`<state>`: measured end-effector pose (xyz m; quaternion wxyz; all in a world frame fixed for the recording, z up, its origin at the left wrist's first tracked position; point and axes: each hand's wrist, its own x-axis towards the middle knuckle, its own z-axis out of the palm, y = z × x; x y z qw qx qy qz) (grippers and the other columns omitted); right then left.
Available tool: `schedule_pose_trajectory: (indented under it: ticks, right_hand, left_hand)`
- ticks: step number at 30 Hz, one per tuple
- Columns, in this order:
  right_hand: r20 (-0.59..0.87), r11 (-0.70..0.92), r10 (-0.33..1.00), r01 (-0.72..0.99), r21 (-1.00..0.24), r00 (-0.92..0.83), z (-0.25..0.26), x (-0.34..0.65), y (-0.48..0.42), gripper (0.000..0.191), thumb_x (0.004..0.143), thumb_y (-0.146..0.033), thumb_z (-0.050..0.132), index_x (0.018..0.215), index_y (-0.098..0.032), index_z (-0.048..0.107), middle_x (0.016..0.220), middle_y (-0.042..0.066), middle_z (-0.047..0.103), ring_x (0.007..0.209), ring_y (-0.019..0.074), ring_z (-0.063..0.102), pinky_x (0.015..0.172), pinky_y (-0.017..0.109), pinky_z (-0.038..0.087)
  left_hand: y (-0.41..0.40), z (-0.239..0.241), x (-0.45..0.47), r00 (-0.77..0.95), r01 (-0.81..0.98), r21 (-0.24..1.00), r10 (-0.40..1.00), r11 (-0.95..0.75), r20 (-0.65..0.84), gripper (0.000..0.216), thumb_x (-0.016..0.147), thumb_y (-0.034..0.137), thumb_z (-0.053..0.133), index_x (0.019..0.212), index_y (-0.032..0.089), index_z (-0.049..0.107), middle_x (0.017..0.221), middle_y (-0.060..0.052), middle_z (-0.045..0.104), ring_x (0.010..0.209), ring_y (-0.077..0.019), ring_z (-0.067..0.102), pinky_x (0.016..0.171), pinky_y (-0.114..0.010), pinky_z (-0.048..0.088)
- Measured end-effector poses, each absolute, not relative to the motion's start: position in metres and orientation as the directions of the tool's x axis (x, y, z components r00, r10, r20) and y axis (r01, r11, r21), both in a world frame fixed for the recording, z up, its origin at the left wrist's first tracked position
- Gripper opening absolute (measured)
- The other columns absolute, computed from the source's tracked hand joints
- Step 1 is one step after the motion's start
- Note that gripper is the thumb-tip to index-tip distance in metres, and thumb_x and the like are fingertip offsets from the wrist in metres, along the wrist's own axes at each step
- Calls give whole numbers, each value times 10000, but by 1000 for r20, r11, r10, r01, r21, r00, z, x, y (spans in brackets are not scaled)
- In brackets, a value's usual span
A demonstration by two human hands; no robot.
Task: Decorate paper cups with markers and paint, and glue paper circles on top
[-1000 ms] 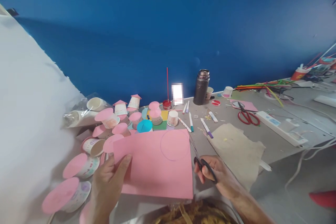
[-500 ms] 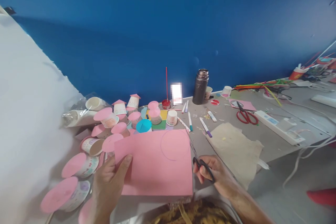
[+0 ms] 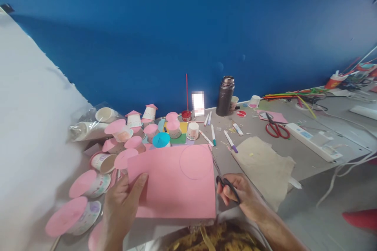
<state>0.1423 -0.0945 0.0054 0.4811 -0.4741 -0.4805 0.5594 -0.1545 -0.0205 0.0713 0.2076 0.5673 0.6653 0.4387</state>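
Note:
A sheet of pink paper [image 3: 176, 188] is held up in front of me, with a circle drawn in its upper right part. My left hand [image 3: 125, 200] grips the sheet's left side, thumb on top and fingers behind. In my right hand [image 3: 235, 192] is a pair of scissors [image 3: 224, 182] with black handles. Their blades point up and lie along the paper's right edge near the circle; whether they cut into it I cannot tell. Several paper cups with pink paper discs [image 3: 66, 217] stand and lie to the left, and one cup wears a blue cone [image 3: 161, 140].
Behind the sheet are markers [image 3: 230, 141], a white paper cup [image 3: 193, 131] and a dark thermos [image 3: 225, 96]. Further right lie a crumpled beige cloth [image 3: 262, 168], red-handled scissors [image 3: 277, 127], a power strip [image 3: 313, 141] and pipe cleaners [image 3: 290, 96]. A blue partition [image 3: 147, 39] closes off the back.
Almost nothing differs. The paper and both hands keep their places, and the view has shifted very slightly.

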Motion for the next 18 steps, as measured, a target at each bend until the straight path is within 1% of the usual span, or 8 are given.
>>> schedule_pose_trajectory:
  ticks: [5,13,18]
  right_hand:
    - [-79,-87,993,-80,-993,-89,6,143,-96,702,755,-842,678,749,-141,712,532,7,572,512,108,404,539,272,245]
    - [-130,-142,987,-126,-982,-95,15,141,-99,707,703,-844,721,727,-137,695,518,-4,548,493,96,394,532,261,269]
    - [-124,-138,987,-141,-980,-104,10,142,-101,701,728,-832,716,752,-131,706,532,-6,553,503,94,406,541,259,274]
  left_hand:
    - [-21,76,-154,-267,571,821,939,-30,219,387,798,585,647,912,241,783,818,-8,785,833,-262,712,702,-269,529]
    - [-23,83,-152,-263,584,812,940,-26,219,384,804,585,631,895,245,784,807,-8,785,815,-264,705,674,-274,514]
    - [-25,85,-151,-270,566,824,940,-20,208,364,799,567,640,899,246,780,785,-2,776,818,-258,708,651,-259,512]
